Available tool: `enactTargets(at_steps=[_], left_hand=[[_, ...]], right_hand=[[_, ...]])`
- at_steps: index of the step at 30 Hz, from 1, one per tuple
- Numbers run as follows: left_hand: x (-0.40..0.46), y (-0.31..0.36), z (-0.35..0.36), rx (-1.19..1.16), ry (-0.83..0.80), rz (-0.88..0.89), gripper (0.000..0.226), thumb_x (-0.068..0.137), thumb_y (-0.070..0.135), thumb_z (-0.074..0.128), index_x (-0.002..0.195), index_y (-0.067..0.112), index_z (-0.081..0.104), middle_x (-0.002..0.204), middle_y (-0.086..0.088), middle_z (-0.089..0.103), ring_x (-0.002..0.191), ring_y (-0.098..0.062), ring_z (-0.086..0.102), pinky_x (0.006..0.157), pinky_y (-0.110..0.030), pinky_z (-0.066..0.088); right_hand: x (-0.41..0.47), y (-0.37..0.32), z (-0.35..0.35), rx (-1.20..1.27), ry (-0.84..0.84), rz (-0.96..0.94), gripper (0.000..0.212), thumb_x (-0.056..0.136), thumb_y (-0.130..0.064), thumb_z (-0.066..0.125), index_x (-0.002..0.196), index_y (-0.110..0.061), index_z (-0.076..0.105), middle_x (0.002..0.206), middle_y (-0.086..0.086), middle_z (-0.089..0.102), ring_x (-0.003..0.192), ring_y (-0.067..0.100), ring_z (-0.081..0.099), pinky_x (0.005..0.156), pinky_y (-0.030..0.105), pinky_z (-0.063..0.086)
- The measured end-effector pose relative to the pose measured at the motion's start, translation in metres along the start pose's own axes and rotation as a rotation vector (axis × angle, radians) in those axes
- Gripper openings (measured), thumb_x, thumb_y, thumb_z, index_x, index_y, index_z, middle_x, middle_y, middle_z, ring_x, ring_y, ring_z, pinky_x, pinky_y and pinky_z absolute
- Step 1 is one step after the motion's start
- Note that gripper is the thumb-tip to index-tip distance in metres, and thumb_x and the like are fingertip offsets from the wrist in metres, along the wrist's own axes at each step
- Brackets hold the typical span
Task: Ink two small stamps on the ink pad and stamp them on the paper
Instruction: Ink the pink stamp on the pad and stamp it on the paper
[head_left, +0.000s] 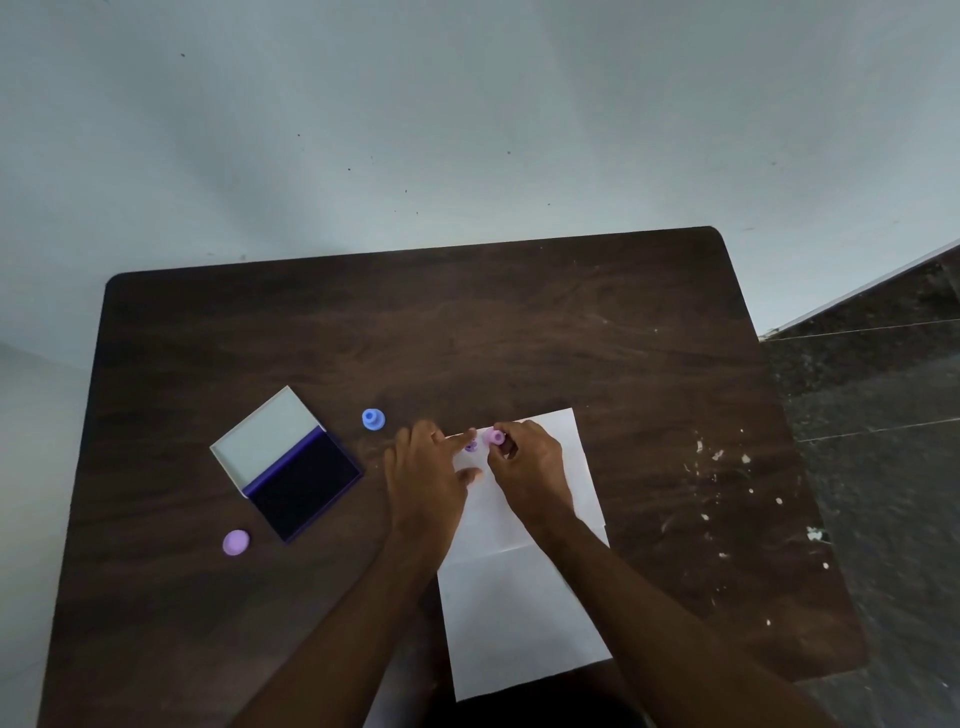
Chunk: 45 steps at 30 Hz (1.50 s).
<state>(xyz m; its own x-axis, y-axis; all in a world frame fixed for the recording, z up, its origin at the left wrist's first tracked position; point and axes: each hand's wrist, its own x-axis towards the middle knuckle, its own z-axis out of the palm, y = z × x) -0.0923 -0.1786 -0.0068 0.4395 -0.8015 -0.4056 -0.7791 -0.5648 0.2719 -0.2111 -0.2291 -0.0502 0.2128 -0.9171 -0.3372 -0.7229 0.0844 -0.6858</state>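
The right hand (527, 462) held its grip clamped on a pink stamp (494, 436) at the far edge of the white paper (519, 613). The left hand (423, 467) lay fingers apart, pinning the paper beside a purple stamped mark (470, 446). At nine o'clock on the bench (467, 338) sat the open ink pad (304, 480), with a blue stamp (373, 419) at its two o'clock and a purple cap (236, 542) at its seven.

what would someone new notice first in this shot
Two hands meet at the far end of the white paper: the right hand pinches a pink stamp, the left hand spread beside it. Left of them lies the open ink pad, a blue stamp just behind it.
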Motion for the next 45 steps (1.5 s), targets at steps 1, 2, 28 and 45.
enactTargets(at_steps=[1, 2, 28, 45], left_hand=[[0.0, -0.001, 0.0, 0.001, 0.006, -0.001, 0.061, 0.084, 0.059, 0.061, 0.133, 0.024, 0.051, 0.137, -0.001, 0.054, 0.121, -0.018, 0.052, 0.101, -0.025, 0.038], [0.0, -0.001, 0.0, 0.012, 0.014, 0.002, 0.062, 0.084, 0.06, 0.06, 0.133, 0.023, 0.051, 0.138, -0.001, 0.053, 0.121, -0.019, 0.052, 0.101, -0.025, 0.038], [0.003, -0.007, 0.013, 0.07, 0.084, 0.012, 0.067, 0.08, 0.065, 0.061, 0.129, 0.02, 0.055, 0.134, -0.003, 0.057, 0.118, -0.02, 0.053, 0.097, -0.028, 0.039], [0.002, -0.003, 0.01, 0.118, 0.123, 0.056, 0.061, 0.08, 0.063, 0.063, 0.127, 0.024, 0.057, 0.134, -0.001, 0.055, 0.121, -0.018, 0.05, 0.1, -0.029, 0.039]], right_hand=[[0.0, 0.0, 0.0, -0.013, -0.014, 0.001, 0.028, 0.094, -0.039, 0.05, 0.106, -0.02, 0.067, 0.111, 0.001, 0.07, 0.087, 0.009, 0.057, 0.084, 0.018, 0.043], [0.0, 0.0, 0.0, -0.034, -0.039, 0.0, 0.029, 0.093, -0.04, 0.05, 0.107, -0.02, 0.066, 0.112, 0.001, 0.069, 0.091, 0.011, 0.059, 0.085, 0.019, 0.042], [-0.007, -0.008, -0.003, -0.161, -0.051, -0.247, 0.028, 0.088, -0.021, 0.061, 0.112, -0.007, 0.064, 0.114, 0.017, 0.066, 0.104, 0.032, 0.061, 0.092, 0.037, 0.046], [-0.001, -0.015, -0.012, -0.125, -0.124, -0.039, 0.027, 0.093, -0.038, 0.052, 0.109, -0.02, 0.064, 0.114, 0.002, 0.067, 0.095, 0.012, 0.057, 0.09, 0.02, 0.042]])
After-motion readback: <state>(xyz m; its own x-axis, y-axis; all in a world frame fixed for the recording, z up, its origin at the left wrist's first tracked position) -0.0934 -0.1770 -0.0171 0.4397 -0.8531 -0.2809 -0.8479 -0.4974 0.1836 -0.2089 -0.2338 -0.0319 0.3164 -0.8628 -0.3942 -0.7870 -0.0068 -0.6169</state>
